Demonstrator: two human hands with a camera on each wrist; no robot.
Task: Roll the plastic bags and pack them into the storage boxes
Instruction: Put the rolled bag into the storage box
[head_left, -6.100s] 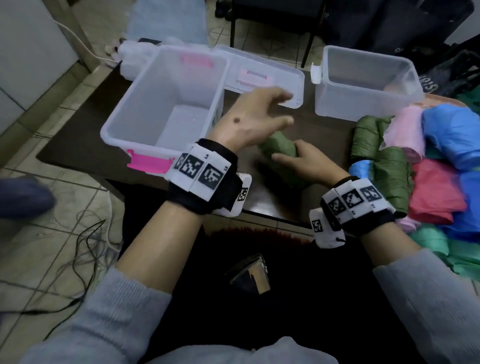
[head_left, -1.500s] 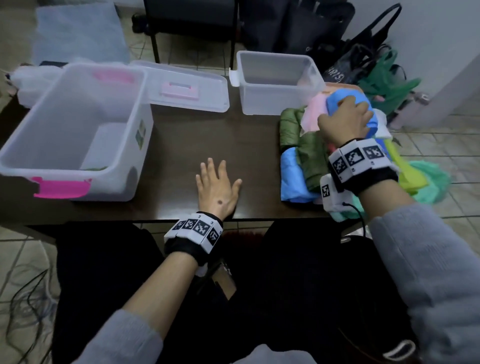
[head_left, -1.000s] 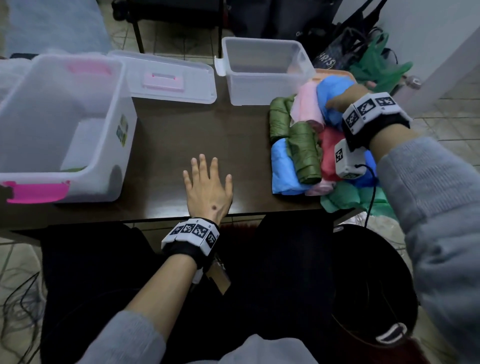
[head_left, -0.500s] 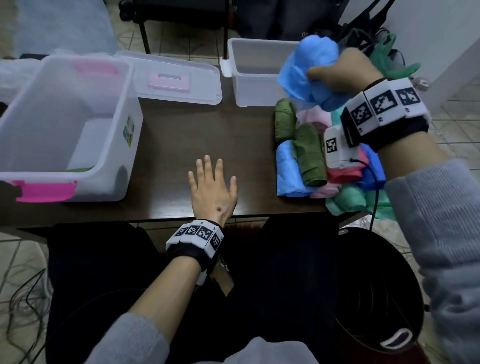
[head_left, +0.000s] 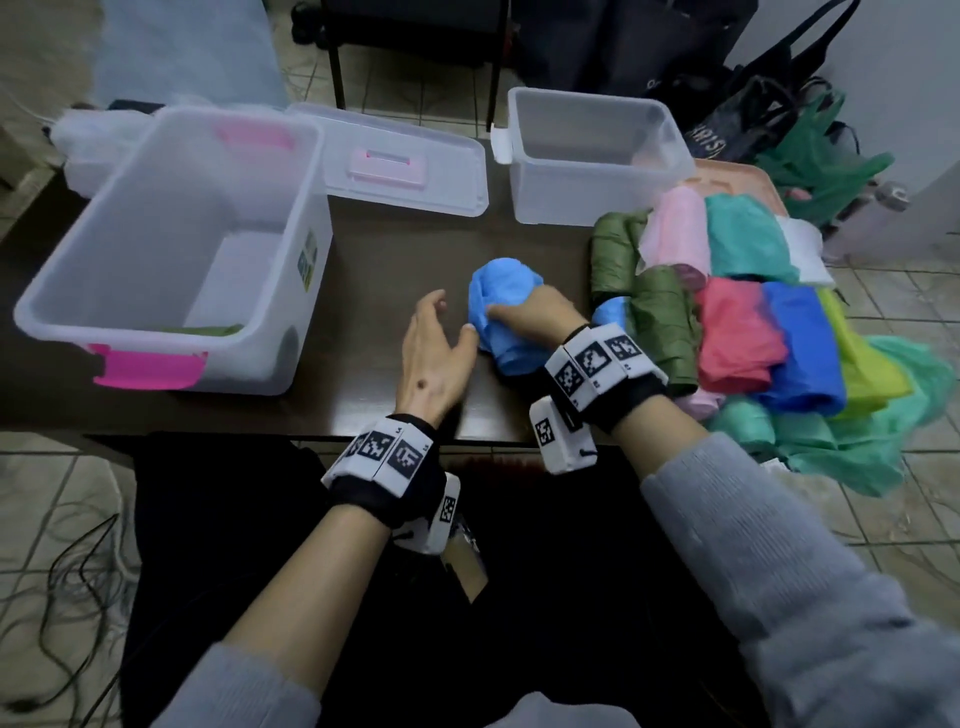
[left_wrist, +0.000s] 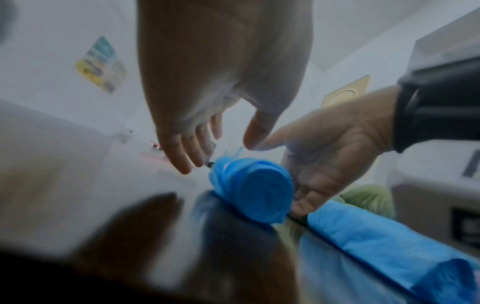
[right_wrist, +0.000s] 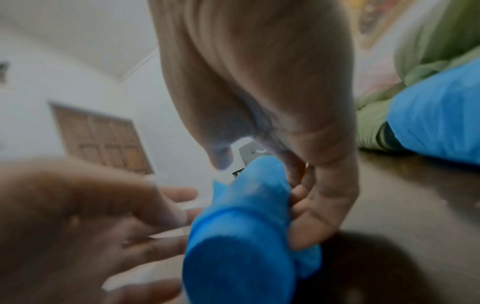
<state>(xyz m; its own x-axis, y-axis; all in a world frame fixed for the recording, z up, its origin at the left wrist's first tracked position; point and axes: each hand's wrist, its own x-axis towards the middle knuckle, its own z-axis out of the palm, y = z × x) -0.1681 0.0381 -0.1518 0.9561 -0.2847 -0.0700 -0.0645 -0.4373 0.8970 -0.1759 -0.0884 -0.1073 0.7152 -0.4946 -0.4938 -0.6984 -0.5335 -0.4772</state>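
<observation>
A light blue plastic bag (head_left: 506, 312), bunched into a loose roll, lies on the dark table (head_left: 384, 270) in front of me. My right hand (head_left: 530, 317) grips it from the right (right_wrist: 259, 205). My left hand (head_left: 441, 343) hovers just left of the bag with fingers spread and relaxed (left_wrist: 197, 148), holding nothing. A large clear storage box with pink latches (head_left: 171, 249) stands at the left, with something green on its floor (head_left: 213, 330). A smaller clear box (head_left: 592, 156) stands at the back. A pile of coloured bags (head_left: 737, 312) lies at the right.
The large box's lid (head_left: 400, 161) lies flat behind it. The bag pile hangs over the table's right edge (head_left: 883, 415). Dark bags and a chair stand on the tiled floor behind the table. Cables (head_left: 67, 571) lie on the floor at the left.
My right hand picked the light blue bag off the pile, lifted it, and brought it down to the table's middle. My left hand rose from lying flat and moved toward the bag.
</observation>
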